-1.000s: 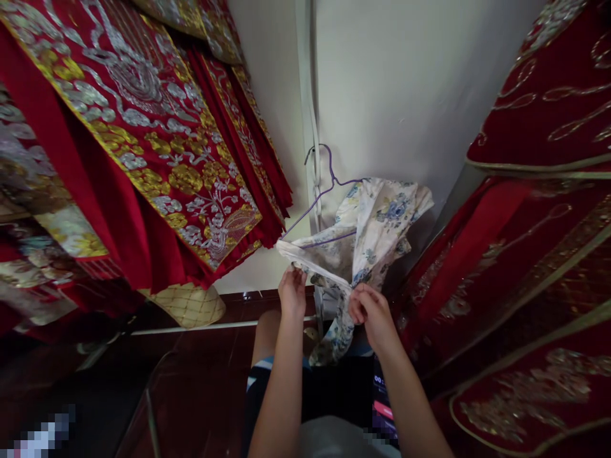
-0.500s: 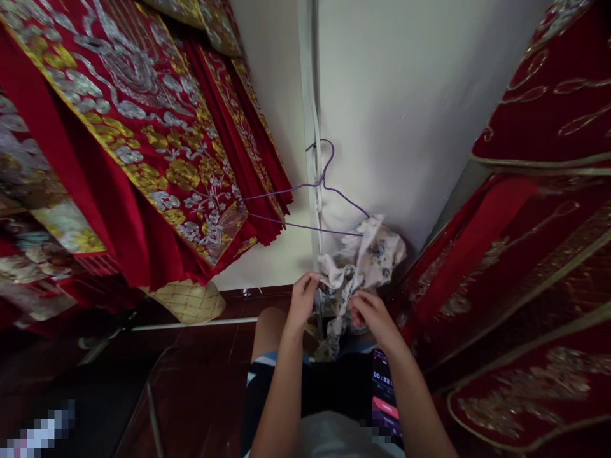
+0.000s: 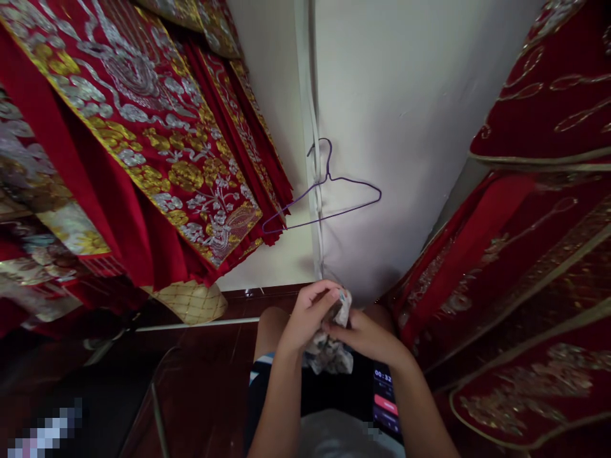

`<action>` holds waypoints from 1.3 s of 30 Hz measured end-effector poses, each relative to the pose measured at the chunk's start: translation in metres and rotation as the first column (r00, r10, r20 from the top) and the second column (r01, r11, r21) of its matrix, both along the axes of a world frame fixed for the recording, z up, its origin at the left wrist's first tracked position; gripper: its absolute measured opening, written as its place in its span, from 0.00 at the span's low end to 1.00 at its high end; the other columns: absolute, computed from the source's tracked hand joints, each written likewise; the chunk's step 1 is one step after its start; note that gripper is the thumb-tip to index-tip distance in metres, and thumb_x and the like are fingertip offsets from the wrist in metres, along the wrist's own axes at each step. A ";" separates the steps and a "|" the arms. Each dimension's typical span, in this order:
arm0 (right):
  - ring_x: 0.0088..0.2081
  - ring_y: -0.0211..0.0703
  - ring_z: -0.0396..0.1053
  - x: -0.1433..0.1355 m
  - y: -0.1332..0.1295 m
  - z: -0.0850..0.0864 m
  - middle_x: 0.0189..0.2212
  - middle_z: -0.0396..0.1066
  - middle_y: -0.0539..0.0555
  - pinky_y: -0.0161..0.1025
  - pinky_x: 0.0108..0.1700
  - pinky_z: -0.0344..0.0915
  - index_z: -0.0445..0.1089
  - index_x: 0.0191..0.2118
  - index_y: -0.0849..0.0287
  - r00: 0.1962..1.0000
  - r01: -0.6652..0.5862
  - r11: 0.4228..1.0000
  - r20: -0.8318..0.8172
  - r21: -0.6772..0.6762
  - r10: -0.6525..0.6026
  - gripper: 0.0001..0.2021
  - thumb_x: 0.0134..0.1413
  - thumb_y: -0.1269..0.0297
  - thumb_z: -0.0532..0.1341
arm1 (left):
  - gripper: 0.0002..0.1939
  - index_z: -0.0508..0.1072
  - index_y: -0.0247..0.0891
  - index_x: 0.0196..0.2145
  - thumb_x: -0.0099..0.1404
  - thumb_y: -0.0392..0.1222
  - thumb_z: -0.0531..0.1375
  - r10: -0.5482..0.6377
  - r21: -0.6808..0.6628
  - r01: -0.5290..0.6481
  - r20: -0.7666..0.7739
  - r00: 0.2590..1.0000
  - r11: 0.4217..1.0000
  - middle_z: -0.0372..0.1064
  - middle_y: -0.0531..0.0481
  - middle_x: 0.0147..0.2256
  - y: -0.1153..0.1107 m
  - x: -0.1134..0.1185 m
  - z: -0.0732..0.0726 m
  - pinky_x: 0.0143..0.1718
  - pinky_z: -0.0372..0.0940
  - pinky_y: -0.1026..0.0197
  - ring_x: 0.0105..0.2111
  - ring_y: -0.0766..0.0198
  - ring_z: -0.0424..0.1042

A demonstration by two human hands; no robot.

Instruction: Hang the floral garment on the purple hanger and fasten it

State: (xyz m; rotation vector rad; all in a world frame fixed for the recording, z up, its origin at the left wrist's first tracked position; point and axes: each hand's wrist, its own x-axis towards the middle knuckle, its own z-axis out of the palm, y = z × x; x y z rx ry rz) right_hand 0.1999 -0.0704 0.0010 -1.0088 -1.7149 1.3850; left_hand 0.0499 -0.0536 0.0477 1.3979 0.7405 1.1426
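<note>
Above my lap I hold a crumpled white cloth garment (image 3: 334, 357) with a dark floral pattern; its exact kind does not show. My left hand (image 3: 312, 313) is closed on its upper end, thumb and fingers pinching the fabric. From the other side my right hand (image 3: 360, 331) grips the bunched cloth, its fingertips partly hidden in the folds. A bare purple wire hanger (image 3: 329, 178) hangs by its hook in front of the wall, beyond my hands and apart from them.
Red embroidered garments (image 3: 186, 146) hang at the left, with more red embroidered cloth (image 3: 515, 254) at the right. A pale cord or strip (image 3: 312, 83) runs down the white wall (image 3: 401, 83). On my lap lies a phone (image 3: 386, 401) showing a timer.
The white floral garment has come off the hanger and is gathered between my hands, closer to my lap. The hanger now hangs free, tilted the other way.
</note>
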 end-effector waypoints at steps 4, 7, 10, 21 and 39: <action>0.32 0.44 0.69 0.003 0.003 0.000 0.27 0.74 0.50 0.38 0.37 0.63 0.73 0.31 0.59 0.988 0.117 0.992 0.103 -0.048 -0.111 0.15 0.62 0.56 0.56 | 0.12 0.77 0.35 0.33 0.66 0.48 0.62 0.078 0.071 -0.075 -0.051 0.996 0.995 0.73 0.47 0.32 0.000 -0.005 0.002 0.41 0.65 0.61 0.35 0.60 0.70; 0.30 0.42 0.67 0.007 0.001 0.003 0.26 0.72 0.49 0.37 0.35 0.62 0.72 0.28 0.59 0.982 0.155 0.988 0.113 -0.001 -0.154 0.13 0.59 0.59 0.57 | 0.12 0.76 0.36 0.35 0.68 0.47 0.60 0.072 0.120 -0.062 -0.078 0.994 0.991 0.72 0.46 0.34 -0.005 0.000 0.003 0.42 0.65 0.61 0.36 0.60 0.70; 0.34 0.44 0.69 0.010 -0.004 0.006 0.29 0.74 0.50 0.38 0.38 0.64 0.73 0.31 0.58 0.977 0.211 0.975 0.011 0.062 -0.213 0.05 0.50 0.66 0.61 | 0.10 0.77 0.37 0.35 0.70 0.44 0.58 -0.008 0.212 0.043 -0.166 0.986 0.976 0.72 0.46 0.35 -0.017 0.011 0.006 0.45 0.64 0.60 0.39 0.60 0.70; 0.27 0.53 0.72 -0.007 -0.017 0.037 0.21 0.73 0.56 0.44 0.29 0.68 0.70 0.26 0.57 0.767 0.126 0.839 -0.484 -0.530 -0.421 0.12 0.27 0.61 0.59 | 0.29 0.60 0.44 0.65 0.71 0.58 0.52 -0.096 0.130 0.110 -0.110 0.989 0.985 0.63 0.40 0.60 -0.009 -0.002 -0.002 0.63 0.56 0.50 0.60 0.51 0.64; 0.25 0.38 0.61 0.071 0.091 0.088 0.20 0.62 0.46 0.35 0.30 0.60 0.63 0.22 0.56 0.853 0.495 0.688 -0.145 0.531 -0.502 0.07 0.38 0.67 0.64 | 0.14 0.79 0.42 0.28 0.59 0.56 0.66 0.270 0.403 0.190 -0.830 0.487 0.895 0.76 0.45 0.30 0.073 -0.127 -0.009 0.60 0.55 0.46 0.41 0.51 0.73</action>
